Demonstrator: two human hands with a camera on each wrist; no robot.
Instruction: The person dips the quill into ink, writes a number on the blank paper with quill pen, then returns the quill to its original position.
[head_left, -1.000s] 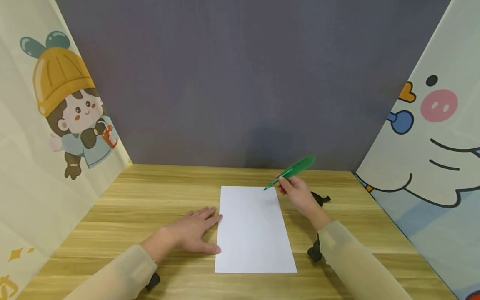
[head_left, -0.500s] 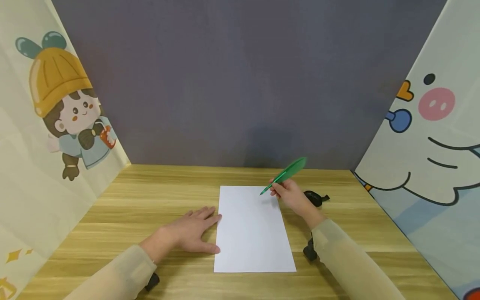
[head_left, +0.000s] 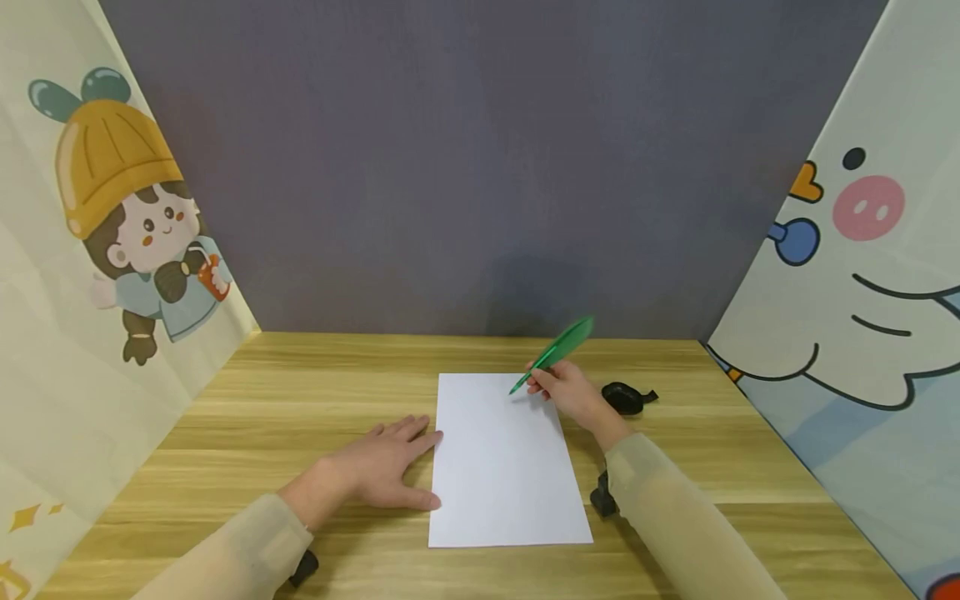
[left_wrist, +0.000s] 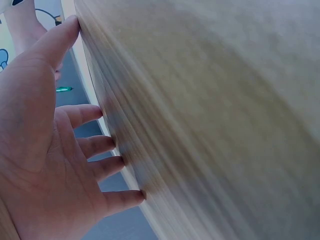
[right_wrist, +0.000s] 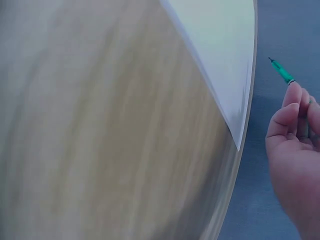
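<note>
A blank white sheet of paper lies on the wooden table. My right hand pinches a green feather-shaped pen over the paper's upper right part, its tip pointing down and left. In the right wrist view the pen's dark tip and green barrel stick out past the fingers, apart from the paper. My left hand lies flat with spread fingers at the paper's left edge, the thumb and forefinger touching that edge. The left wrist view shows its fingertips down on the tabletop.
A black oval object with a short strap lies on the table right of the right hand. A dark grey panel rises behind the table. Cartoon-printed sheets flank it at left and right.
My right hand has moved left and slightly toward me with the pen, bringing its tip further over the paper. The black oval object shows more fully now. My left hand stays put.
</note>
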